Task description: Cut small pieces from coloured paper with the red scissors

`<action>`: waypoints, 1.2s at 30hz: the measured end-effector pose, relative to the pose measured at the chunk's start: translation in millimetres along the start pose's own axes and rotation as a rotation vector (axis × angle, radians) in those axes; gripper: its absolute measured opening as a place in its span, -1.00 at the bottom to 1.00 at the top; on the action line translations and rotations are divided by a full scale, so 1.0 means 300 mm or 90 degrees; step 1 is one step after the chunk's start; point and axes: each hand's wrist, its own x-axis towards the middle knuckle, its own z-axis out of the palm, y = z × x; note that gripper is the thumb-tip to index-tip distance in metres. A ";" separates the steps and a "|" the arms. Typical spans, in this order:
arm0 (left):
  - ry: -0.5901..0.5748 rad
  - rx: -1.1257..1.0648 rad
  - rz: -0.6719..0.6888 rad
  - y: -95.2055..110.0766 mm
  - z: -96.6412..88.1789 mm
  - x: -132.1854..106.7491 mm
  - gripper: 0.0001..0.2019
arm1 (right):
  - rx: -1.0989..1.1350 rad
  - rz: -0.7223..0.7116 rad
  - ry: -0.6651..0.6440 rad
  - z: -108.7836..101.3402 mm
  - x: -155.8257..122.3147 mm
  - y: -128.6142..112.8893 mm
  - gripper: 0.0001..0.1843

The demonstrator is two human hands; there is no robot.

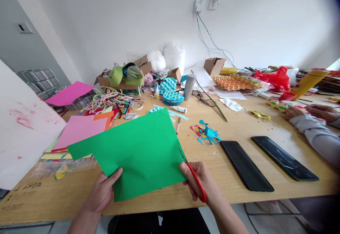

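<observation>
A sheet of green paper [143, 149] is held up over the near part of the table, with a piece cut out of its lower left. My left hand [102, 191] pinches its lower left edge, thumb on top. My right hand [199, 182] grips the sheet's right edge and also holds red-handled scissors [198, 184], whose thin blades point up along that edge. The fingers of both hands are partly hidden behind the paper. Left of the sheet lies a stack of coloured paper with a pink sheet [79, 131] near the top.
Cut paper scraps [208, 133] and two black trays or phone-like slabs [247, 165] lie to the right. Behind are a metal bottle [189, 87], patterned blue discs [172, 98], pipe cleaners [106, 99] and an egg carton [236, 82]. Another person's hands [294, 112] work at far right.
</observation>
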 end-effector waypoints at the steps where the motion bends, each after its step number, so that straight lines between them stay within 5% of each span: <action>1: 0.002 0.000 0.000 0.000 0.000 0.000 -0.53 | 0.002 0.005 0.001 0.001 0.001 0.000 -0.28; 36: -0.028 -0.005 -0.012 -0.014 -0.021 0.001 -0.60 | -0.005 -0.066 -0.037 -0.016 0.002 0.002 -0.27</action>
